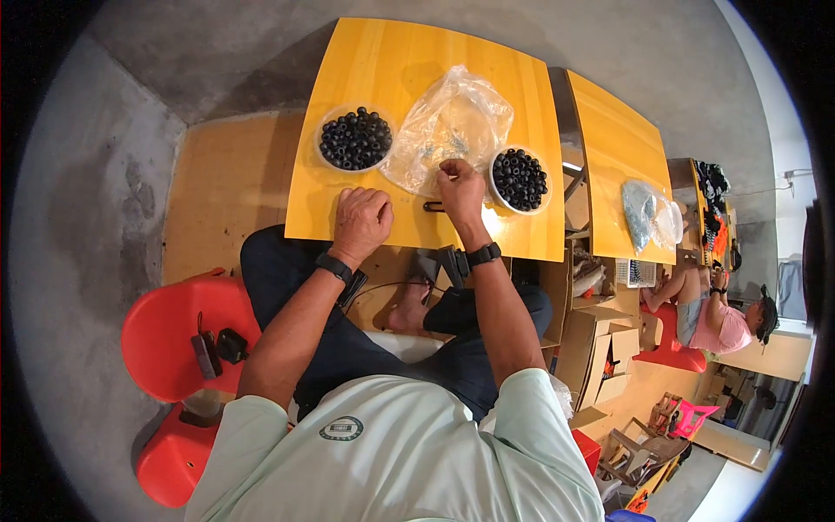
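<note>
Head view: the person sits at a yellow table (348, 217), both forearms reaching up from the lower edge. The left hand (361, 222) rests near the table's front edge, fingers curled into a loose fist; whether it encloses anything cannot be told. The right hand (458, 187) sits at the mouth of a clear bag (452, 122) of small pale parts, fingertips pressed together as if pinching something tiny — the piece itself is too small to make out. Just beside that hand, on the table, lies a small dark part (433, 206).

Two bowls of black rings flank the bag — the left bowl (354, 139) above the left hand, the right bowl (519, 179) just beside the right hand. That layout appears to keep each supply within easy reach of either hand, with the bag between them.

A red chair (174, 322) stands at the person's left, holding two small dark devices. At the right, another person (722, 317) sits at a further yellow table.
</note>
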`<control>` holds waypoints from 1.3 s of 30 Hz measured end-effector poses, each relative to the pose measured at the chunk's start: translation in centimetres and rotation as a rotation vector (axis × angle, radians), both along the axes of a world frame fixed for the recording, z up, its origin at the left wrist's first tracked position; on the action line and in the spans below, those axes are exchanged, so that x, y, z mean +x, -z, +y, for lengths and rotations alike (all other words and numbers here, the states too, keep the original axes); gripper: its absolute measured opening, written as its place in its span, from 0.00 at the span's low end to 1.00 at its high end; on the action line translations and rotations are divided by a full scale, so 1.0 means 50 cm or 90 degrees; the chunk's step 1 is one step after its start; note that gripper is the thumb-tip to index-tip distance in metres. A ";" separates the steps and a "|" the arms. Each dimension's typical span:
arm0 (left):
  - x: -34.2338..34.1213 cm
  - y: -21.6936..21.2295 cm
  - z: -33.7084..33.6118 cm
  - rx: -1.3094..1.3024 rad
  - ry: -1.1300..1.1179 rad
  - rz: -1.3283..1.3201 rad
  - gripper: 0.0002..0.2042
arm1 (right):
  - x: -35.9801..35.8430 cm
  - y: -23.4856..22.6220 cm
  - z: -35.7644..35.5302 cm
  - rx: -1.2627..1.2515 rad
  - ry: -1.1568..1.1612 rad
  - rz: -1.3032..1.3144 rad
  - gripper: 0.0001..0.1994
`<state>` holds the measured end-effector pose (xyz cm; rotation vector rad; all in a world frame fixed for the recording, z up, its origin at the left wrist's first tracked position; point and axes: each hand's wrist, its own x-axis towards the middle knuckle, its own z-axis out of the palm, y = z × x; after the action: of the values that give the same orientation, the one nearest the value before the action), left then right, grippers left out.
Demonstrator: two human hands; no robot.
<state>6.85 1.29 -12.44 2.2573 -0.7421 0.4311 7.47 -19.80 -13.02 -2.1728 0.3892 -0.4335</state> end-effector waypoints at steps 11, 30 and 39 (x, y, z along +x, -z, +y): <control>0.001 -0.002 0.006 0.010 0.008 0.022 0.04 | 0.016 0.000 -0.001 0.341 -0.041 0.045 0.12; 0.000 -0.002 0.004 0.003 0.006 0.011 0.04 | 0.002 -0.049 -0.003 0.586 -0.045 0.073 0.11; 0.001 0.002 0.004 0.008 0.011 0.024 0.04 | -0.010 -0.043 -0.004 0.612 -0.071 0.048 0.11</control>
<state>6.90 1.49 -12.56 2.2621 -0.7472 0.3759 6.94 -20.02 -10.88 -1.2631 0.4030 -0.0579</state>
